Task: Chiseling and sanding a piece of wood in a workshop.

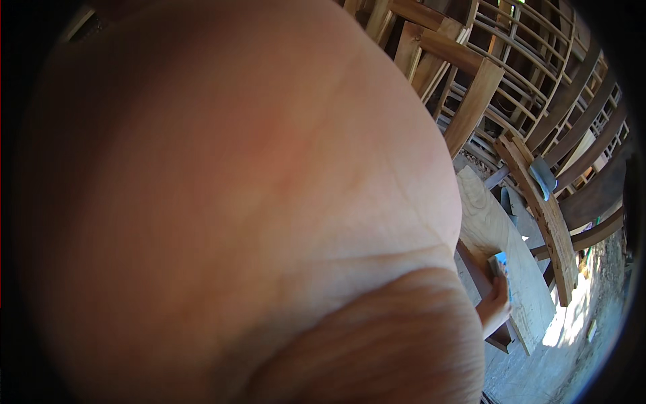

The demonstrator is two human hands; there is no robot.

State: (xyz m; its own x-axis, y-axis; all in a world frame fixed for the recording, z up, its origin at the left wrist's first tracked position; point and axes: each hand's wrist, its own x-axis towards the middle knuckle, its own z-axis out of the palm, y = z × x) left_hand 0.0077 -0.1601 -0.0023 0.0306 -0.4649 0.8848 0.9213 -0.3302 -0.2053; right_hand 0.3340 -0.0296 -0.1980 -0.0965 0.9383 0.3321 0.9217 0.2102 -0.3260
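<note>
My left hand (pixel 289 175) is very close to the camera. Its palm and wrist fill most of the head view, and its fingers cannot be seen. Past its right edge, my right hand (pixel 496 306) is small and partly covered. Its fingers are closed on a small blue-and-grey block (pixel 498 263), held at the surface of a pale wooden board (pixel 508 236). The board lies slanted, and its left part is hidden behind my left hand.
A rough wooden beam (pixel 548 219) runs beyond the board, with a folded grey-blue sheet (pixel 542 178) on it. Wooden frames (pixel 474 108) and a barred lattice (pixel 531 60) stand at the back. Sunlit concrete floor (pixel 572 350) shows at the lower right.
</note>
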